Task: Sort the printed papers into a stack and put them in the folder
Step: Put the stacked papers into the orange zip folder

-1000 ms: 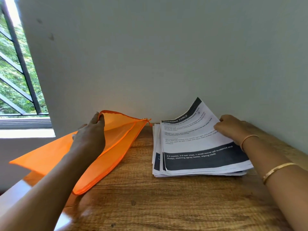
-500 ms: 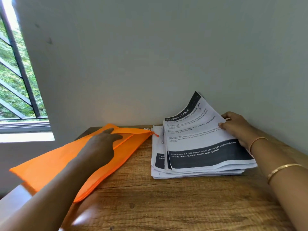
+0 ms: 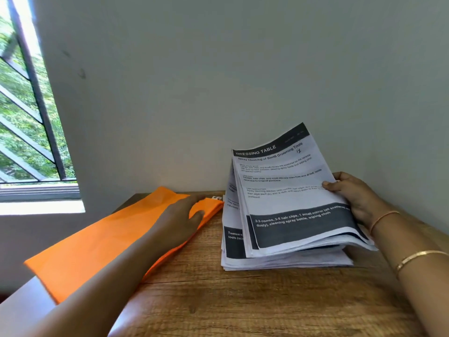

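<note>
While the right hand [image 3: 357,200] grips papers [image 3: 284,190] headed "DRESSING TABLE", the left hand [image 3: 179,222] rests straight-fingered on the orange folder [image 3: 97,244]. It lies flat.

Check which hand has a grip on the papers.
The right hand, pinching the right edge of the raised papers, thumb on top. The left hand rests flat on the orange folder, holding nothing.

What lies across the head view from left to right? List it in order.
window → orange folder → left hand resting on the folder's right end → printed papers → right hand gripping their right edge
</note>
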